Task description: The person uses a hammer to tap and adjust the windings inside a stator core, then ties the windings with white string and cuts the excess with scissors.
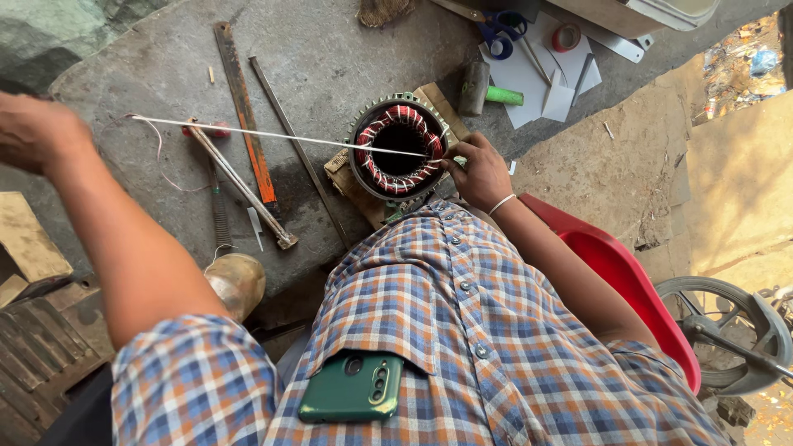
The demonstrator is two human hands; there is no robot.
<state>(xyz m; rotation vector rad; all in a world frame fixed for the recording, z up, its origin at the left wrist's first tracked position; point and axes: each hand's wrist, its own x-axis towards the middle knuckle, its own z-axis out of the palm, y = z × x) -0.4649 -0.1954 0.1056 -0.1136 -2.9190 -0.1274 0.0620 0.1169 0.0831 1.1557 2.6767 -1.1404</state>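
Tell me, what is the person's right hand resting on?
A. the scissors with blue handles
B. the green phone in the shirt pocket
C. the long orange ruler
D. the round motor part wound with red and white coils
D: the right hand touches the rim of the round motor part with red and white coils, beside the taut white cord that runs across it.

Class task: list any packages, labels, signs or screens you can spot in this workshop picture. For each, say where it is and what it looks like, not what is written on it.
Green phone: in the checked shirt's chest pocket, rectangular, back and camera lenses outward; no screen shows.
White paper sheets: top, right of the stator, flat and blank, with blue-handled scissors nearby.
No signs or packages show.
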